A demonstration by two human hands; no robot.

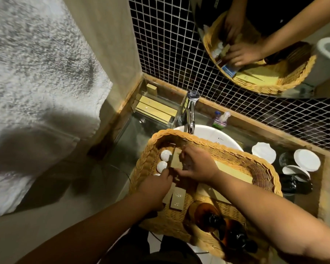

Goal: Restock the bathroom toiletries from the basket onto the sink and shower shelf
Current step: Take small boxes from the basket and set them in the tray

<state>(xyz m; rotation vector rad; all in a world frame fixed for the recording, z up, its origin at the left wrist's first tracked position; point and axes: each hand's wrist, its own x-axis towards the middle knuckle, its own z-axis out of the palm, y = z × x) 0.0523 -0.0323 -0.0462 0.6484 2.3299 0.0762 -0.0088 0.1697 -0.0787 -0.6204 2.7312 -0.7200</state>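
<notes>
A wicker basket (pixel 208 143) rests across the white sink (pixel 213 135). Inside it lie small brown toiletry boxes (pixel 178 201), two white round caps (pixel 165 154), amber pump bottles (pixel 208 216) and flat yellow packets (pixel 232 172). My left hand (pixel 156 185) is inside the basket at its left side, fingers closed near a small brown box (pixel 176 159). My right hand (pixel 196 164) presses down on that same box from the right, fingers curled over it. Which hand actually bears the box is hard to tell.
A chrome tap (pixel 191 111) stands behind the basket. A clear tray with yellow boxes (pixel 154 109) sits at the back left. White lids (pixel 306 160), glasses and dark bottles (pixel 293 184) stand to the right. A towel (pixel 36 92) hangs left; a mirror (pixel 274 44) is above.
</notes>
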